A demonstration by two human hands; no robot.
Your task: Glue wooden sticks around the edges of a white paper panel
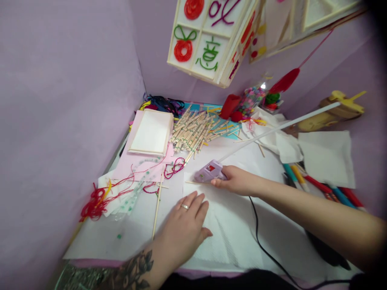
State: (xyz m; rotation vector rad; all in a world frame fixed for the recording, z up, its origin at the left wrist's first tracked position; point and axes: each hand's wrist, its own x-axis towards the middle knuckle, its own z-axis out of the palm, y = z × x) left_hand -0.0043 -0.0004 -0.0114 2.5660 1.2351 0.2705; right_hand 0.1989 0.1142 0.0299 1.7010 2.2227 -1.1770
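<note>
In the head view, my right hand (237, 180) is wrapped around a light purple hot glue gun (208, 171). A long white glue stick (272, 131) sticks out of its back, up and to the right. The gun's front end is low over a thin wooden stick (196, 183) on a white sheet (214, 233). My left hand (187, 217) lies flat on the sheet's left part, fingers stretched out, with a ring on one finger. Left of it lies a longer thin stick (157, 205). The glue gun's nozzle tip is hard to make out.
A heap of wooden sticks (193, 131) lies behind, beside a white framed panel (152, 132). Red yarn (95, 203) sprawls at left. Markers (325, 183) and white cloth (328, 157) sit at right. A decorated lantern (208, 40) hangs above. The black cord (256, 225) trails toward the front edge.
</note>
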